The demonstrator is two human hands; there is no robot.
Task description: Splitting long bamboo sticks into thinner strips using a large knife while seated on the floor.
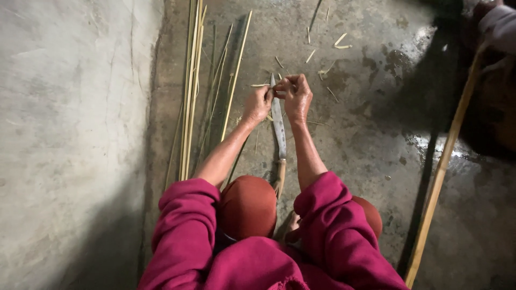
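I sit on a concrete floor (365, 123) in a magenta top and rust trousers. A long knife (278, 126) stands blade-up between my knees, its wooden handle (280, 176) low by my legs. My left hand (258, 103) and my right hand (294, 95) are both closed at the blade's tip, pinching a thin bamboo strip (260, 85) that pokes out to the left. The part of the strip inside my fingers is hidden.
A bundle of long bamboo strips (191, 91) lies along the grey wall (70, 134) at left. Small bamboo shavings (341, 42) are scattered ahead. A thick bamboo pole (442, 166) slants at right, near another person's dark shape (497, 80).
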